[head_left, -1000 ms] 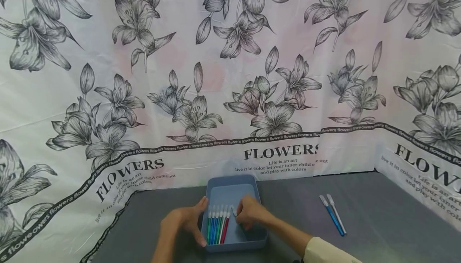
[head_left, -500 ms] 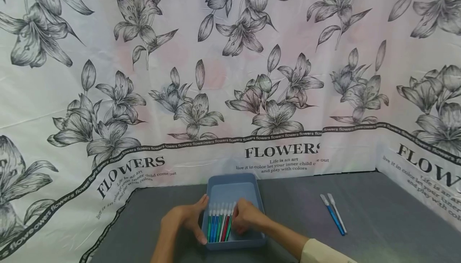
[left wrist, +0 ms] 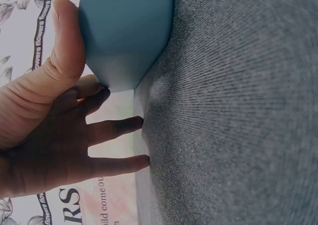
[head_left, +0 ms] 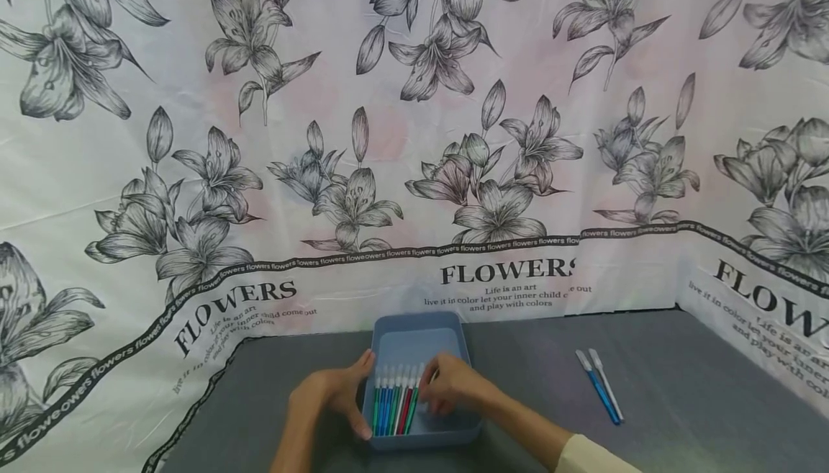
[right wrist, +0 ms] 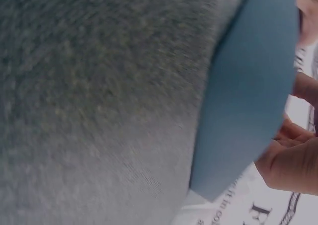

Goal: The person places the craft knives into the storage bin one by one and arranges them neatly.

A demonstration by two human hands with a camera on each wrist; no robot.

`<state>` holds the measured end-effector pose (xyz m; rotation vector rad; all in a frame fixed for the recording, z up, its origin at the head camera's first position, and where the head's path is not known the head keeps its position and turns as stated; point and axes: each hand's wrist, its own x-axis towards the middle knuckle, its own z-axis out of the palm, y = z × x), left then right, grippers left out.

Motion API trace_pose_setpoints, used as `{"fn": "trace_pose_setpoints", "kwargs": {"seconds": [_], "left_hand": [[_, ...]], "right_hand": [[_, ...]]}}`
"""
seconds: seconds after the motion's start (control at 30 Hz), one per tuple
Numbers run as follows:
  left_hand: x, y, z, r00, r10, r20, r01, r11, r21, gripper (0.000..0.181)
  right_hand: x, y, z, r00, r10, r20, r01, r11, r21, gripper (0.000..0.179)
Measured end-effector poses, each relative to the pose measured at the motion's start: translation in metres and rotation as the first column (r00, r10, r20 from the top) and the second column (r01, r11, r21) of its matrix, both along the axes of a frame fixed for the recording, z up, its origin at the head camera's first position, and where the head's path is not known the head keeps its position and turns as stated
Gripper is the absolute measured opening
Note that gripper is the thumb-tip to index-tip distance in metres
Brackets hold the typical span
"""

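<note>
A blue rectangular box (head_left: 422,442) holds a row of several slim pens with clear-white caps and green, blue, white and red barrels. My left hand (head_left: 333,395) steadies the box from its left side; in the left wrist view its thumb (left wrist: 69,41) lies against the wall and the other fingers are spread, fairly straight. Inside the box, my right hand (head_left: 450,384) is just right of the rightmost green pen (head_left: 411,415), its fingers loosely bent and no pen visibly held. The right wrist view shows this hand (right wrist: 290,160) beyond the box wall, its fingertips partly hidden.
Two more pens, a blue one (head_left: 602,390) and a white one (head_left: 606,386), lie side by side on the grey tabletop (head_left: 524,365) to the right. A flower-printed cloth (head_left: 363,278) hangs behind the table and along its sides.
A green pen in my right hand has been laid beside the red one at the row's right end. The right fingers have since loosened and shifted slightly right. My left hand stays put.
</note>
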<state>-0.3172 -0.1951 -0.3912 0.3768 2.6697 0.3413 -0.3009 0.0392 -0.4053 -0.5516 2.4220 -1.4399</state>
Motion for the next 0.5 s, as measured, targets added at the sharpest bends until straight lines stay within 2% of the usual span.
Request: {"fn": "trace_pose_setpoints", "kwargs": {"seconds": [0.1,0.2,0.27,0.37,0.43,0.5], "left_hand": [[0.001,0.002,0.001,1.0,0.006,0.004,-0.006,1.0,0.006,0.128],[0.001,0.002,0.001,1.0,0.007,0.006,-0.007,1.0,0.004,0.128],[0.001,0.001,0.0,1.0,0.007,0.007,-0.007,1.0,0.003,0.128],[0.0,0.001,0.0,1.0,0.008,0.009,-0.008,1.0,0.006,0.129],[-0.002,0.001,-0.001,1.0,0.014,0.019,-0.014,1.0,0.01,0.13],[-0.003,0.0,-0.001,1.0,0.018,0.025,-0.018,1.0,0.012,0.13]], "right_hand": [[0.0,0.011,0.008,0.999,-0.042,-0.026,0.041,0.998,-0.043,0.009],[-0.003,0.025,0.015,0.983,-0.159,-0.091,0.151,0.985,-0.088,0.009],[-0.007,0.037,0.018,0.952,-0.272,-0.141,0.257,0.96,-0.116,0.009],[-0.013,0.062,0.022,0.881,-0.435,-0.184,0.418,0.9,-0.127,0.01],[-0.016,0.082,0.022,0.846,-0.497,-0.195,0.485,0.868,-0.107,0.011],[-0.017,0.103,0.022,0.828,-0.523,-0.203,0.522,0.851,-0.061,0.012]]}}
